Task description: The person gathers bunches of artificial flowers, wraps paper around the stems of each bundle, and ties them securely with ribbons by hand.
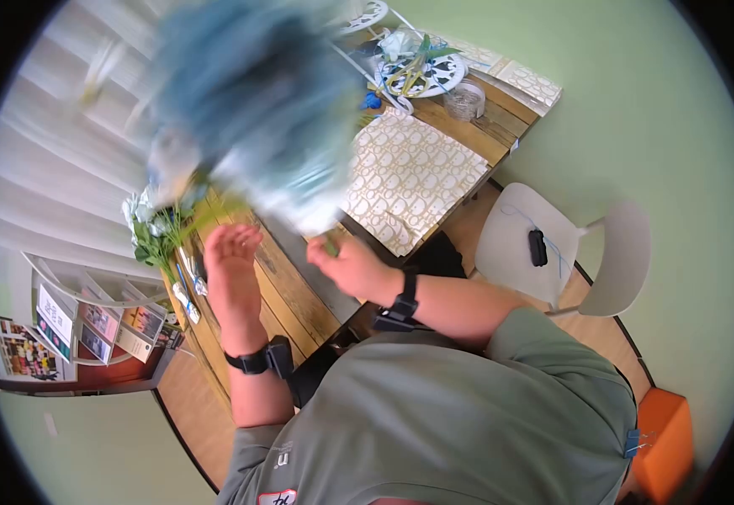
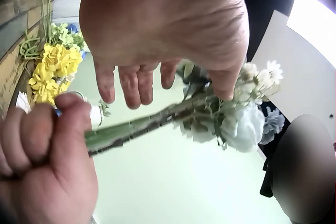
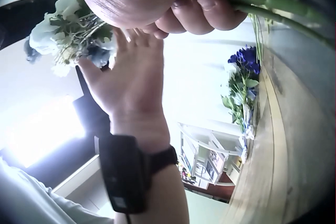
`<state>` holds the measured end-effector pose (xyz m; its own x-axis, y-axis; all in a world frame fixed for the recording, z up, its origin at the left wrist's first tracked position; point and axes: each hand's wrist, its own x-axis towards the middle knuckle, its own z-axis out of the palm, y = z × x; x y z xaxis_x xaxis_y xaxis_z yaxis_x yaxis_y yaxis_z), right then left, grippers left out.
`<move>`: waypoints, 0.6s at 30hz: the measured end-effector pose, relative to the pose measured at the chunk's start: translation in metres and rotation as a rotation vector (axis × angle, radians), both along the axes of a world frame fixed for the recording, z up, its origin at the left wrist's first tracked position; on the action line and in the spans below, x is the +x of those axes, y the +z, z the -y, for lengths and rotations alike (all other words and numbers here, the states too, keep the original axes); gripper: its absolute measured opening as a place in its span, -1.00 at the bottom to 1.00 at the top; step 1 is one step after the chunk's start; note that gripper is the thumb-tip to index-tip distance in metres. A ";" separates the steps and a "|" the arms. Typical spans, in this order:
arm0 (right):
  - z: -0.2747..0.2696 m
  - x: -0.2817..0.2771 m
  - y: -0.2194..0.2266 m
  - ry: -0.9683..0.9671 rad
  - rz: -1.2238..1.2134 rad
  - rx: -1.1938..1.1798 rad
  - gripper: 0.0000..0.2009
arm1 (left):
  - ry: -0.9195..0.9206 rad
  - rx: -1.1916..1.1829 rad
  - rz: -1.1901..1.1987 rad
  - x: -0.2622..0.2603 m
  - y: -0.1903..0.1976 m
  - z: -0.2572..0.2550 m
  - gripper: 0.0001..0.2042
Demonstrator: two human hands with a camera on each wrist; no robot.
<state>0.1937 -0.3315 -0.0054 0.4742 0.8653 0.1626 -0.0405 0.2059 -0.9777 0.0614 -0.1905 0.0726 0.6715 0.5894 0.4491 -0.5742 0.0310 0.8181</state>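
Note:
My right hand grips the green stems of a bouquet, with fingers curled round them in the right wrist view. The bouquet is a large blue and white blur in the head view, held up above the table. White blooms, small daisy-like flowers and leaves show on it in the left wrist view. My left hand is raised beside the stems, palm spread and fingers fairly straight. In the left wrist view its fingertips overlap the stems just below the blooms.
Patterned paper lies on the wooden table. Beyond it stand a white metal stand and a roll of ribbon. White flowers lie at the table's left edge. A chair on the right holds a black case.

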 end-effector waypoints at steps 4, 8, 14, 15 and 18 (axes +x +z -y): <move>0.043 0.030 0.010 -0.031 -0.252 0.183 -0.81 | 0.000 0.418 -0.674 0.027 -0.051 0.014 -0.78; 0.088 0.058 0.023 -0.156 -0.271 0.258 -0.80 | -0.120 1.031 -0.498 0.090 -0.083 0.044 -0.69; 0.154 0.081 0.018 -0.265 -0.303 0.303 -0.87 | -0.145 1.313 -0.485 0.118 -0.113 0.027 -0.62; 0.164 0.083 0.012 -0.293 -0.297 0.282 -0.87 | -0.171 1.308 -0.497 0.122 -0.115 0.022 -0.65; 0.182 0.084 0.003 -0.351 -0.294 0.233 -0.87 | -0.267 1.242 -0.525 0.128 -0.113 0.014 -0.74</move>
<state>0.2779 -0.5139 -0.0028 0.7842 0.6025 0.1481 -0.1963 0.4673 -0.8620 0.1892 -0.2050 -0.0399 0.9531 -0.1819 0.2418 -0.2839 -0.8142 0.5065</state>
